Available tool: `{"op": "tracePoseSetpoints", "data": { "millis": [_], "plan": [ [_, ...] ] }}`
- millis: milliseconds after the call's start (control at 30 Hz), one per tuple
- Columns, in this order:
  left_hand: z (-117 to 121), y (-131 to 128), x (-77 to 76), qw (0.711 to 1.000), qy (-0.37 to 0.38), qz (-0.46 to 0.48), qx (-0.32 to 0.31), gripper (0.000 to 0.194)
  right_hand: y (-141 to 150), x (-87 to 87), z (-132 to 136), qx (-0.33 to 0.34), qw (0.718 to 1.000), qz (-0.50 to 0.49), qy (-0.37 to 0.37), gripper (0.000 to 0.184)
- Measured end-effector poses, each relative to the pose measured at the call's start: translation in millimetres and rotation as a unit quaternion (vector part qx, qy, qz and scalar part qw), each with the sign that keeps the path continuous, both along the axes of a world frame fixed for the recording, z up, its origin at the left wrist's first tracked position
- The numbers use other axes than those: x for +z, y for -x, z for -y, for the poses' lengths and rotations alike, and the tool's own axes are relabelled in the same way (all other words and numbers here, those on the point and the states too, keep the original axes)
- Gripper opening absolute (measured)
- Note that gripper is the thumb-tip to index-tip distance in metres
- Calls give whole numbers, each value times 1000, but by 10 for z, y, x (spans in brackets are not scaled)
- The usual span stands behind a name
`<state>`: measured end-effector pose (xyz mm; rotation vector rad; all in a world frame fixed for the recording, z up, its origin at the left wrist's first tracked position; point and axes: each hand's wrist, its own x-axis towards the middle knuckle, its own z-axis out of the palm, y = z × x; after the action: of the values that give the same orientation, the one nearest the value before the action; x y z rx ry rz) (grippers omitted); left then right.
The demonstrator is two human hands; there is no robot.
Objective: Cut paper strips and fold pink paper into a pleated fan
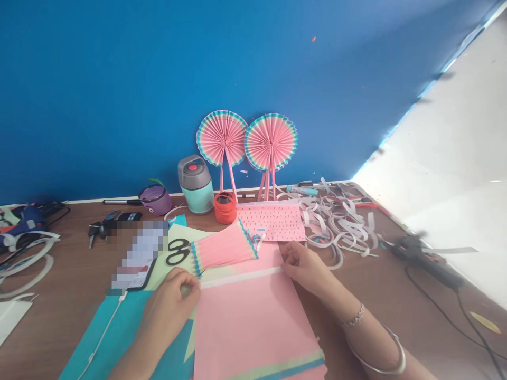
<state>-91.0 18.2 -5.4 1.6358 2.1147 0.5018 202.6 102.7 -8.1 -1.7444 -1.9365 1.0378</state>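
Observation:
A pink paper sheet with a green and blue band at its near end lies in front of me. A white strip runs along its far edge. My left hand pinches the strip's left end, fingers closed. At its right end my right hand is also closed in a pinch. Just beyond the strip rests a pleated pink paper piece with blue-green ends. Black-handled scissors lie to its left, their blades hidden. Further back is a pink seed-patterned paper.
Two round pleated fans lean on the blue wall. A mint flask, a red tape roll and a purple cup stand behind. Curled white strips pile up right, near a corded glue gun. A phone lies left.

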Motion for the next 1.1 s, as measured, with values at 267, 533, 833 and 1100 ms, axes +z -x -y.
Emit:
{"op": "tracePoseSetpoints", "data": {
  "millis": [267, 533, 833, 1100],
  "plan": [
    [13, -22, 27, 1000, 11, -15, -3, 19, 36, 44, 24, -6, 1000, 23, -6, 24],
    [15, -46, 36, 999, 28, -33, 0, 19, 97, 68, 46, 1, 997, 74, -29, 23],
    [23, -90, 105, 997, 50, -62, -21, 14, 185, 119, 163, 14, 977, 203, -71, 10],
    [7, 17, 44, 999, 25, -26, 16, 5, -117, 30, 17, -2, 979, 184, -84, 10]
  ]
}}
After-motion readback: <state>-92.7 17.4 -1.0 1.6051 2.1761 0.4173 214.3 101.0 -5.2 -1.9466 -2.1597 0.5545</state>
